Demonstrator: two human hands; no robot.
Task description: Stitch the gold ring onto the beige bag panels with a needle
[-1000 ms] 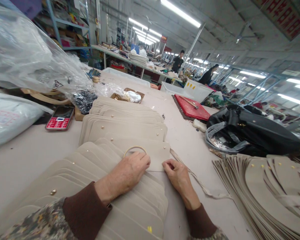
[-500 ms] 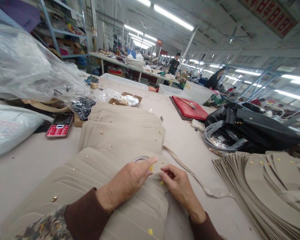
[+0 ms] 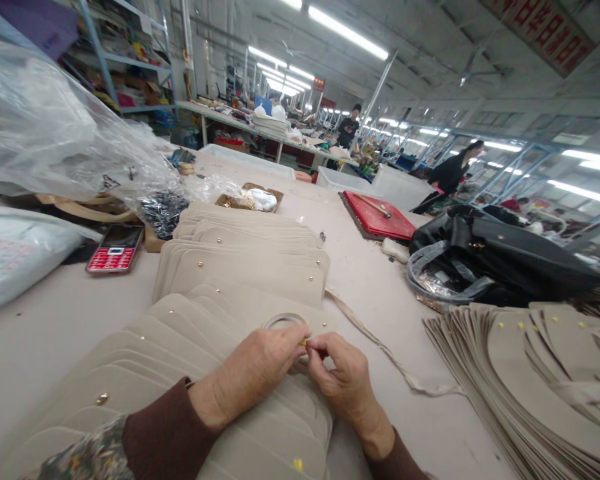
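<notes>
Above the fanned beige panels, near the middle of my view, the left hand is curled closed around the near side of a tape roll. Only the far arc of that ring shows past the knuckles. Just to its right, the right hand is drawn into a pinch, thumb and forefinger brought together on a small yellow tape end beside the left fingertips. The two hands nearly meet there, and from my end I cannot tell whether their fingertips touch.

The left thumb is hidden from me, as is the part of the roll under the palm. So little of the yellow piece shows that I cannot make out its shape or how it joins the roll. Both forearms cover panels beneath them, and the brown cuffs run toward the bottom edge, where the right sleeve is cut off.

More panels overlap farther up the worktop, small metal studs showing on several. A pale strip trails to the right, toward a thick bundle of beige pieces that the frame crops. A black bag lies beyond it, and a red-keyed phone sits at left, near crumpled clear plastic that masks what is behind.
</notes>
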